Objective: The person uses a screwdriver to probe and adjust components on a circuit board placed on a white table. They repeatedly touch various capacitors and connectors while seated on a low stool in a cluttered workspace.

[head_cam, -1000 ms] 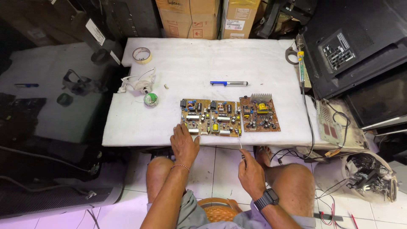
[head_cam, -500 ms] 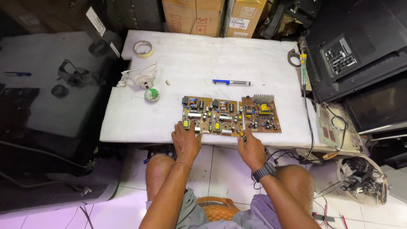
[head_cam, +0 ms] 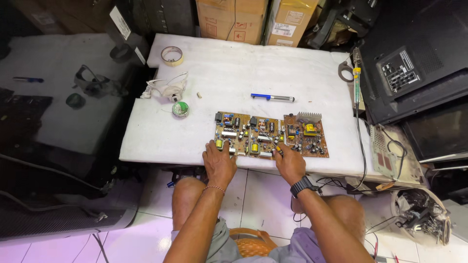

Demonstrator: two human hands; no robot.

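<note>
A brown circuit board [head_cam: 270, 134], crowded with small parts and a silver heat sink, lies near the front edge of the white-covered table [head_cam: 234, 68]. My left hand [head_cam: 219, 163] rests flat at the board's near left corner, with spread fingers touching its edge. My right hand [head_cam: 290, 165] is at the board's near edge, towards its middle. It is closed on a thin metal tool [head_cam: 269, 139] that slants up and left over the board. A black watch is on my right wrist.
On the table lie a blue pen [head_cam: 272, 98], a green solder reel [head_cam: 180, 110], a white cable bundle [head_cam: 168, 90] and a tape roll [head_cam: 171, 55]. A soldering iron [head_cam: 357, 83] lies along the right edge. Black screen housings [head_cam: 414, 63] are stacked to the right, with cardboard boxes [head_cam: 234, 19] behind.
My right hand rose from below the table's edge to the board, bringing the thin tool over it. My left hand stayed at the board's near left corner.
</note>
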